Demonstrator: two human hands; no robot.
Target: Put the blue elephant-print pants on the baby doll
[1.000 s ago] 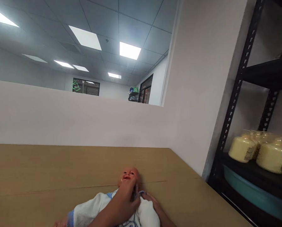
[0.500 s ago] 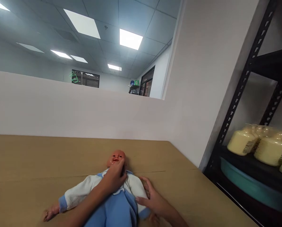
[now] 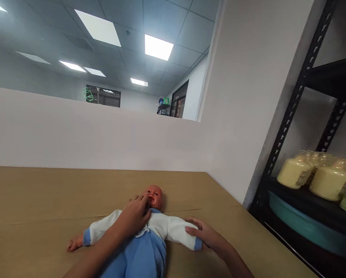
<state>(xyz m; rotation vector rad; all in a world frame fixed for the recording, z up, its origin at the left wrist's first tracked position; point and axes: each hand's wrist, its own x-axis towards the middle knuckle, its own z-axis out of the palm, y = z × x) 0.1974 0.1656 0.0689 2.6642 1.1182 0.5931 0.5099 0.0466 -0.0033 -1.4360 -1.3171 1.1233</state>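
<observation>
A baby doll (image 3: 152, 239) lies on its back on the table, dressed in a white top with blue cuffs and blue trousers. Its bare head (image 3: 155, 192) tips towards the right. My left hand (image 3: 134, 216) rests on the doll's upper chest and neck, fingers stretched against the cheek and the edge of the mouth. On the right, my right hand (image 3: 200, 231) has its thumb and fingers around the doll's white sleeve (image 3: 180, 231), near the cuff. That arm sticks out sideways. The other doll arm (image 3: 96, 231) reaches left, partly behind my forearm.
The brown table (image 3: 45, 193) meets a low white wall (image 3: 103, 143) at the back. To the right, a black metal shelf (image 3: 291, 112) holds several pale yellow bottles (image 3: 297, 172) above a teal basin (image 3: 306, 226).
My right hand has moved right, drawing the doll's arm out sideways. The doll's head has shifted and tipped right. My left hand has slid left off its chin to the other cheek.
</observation>
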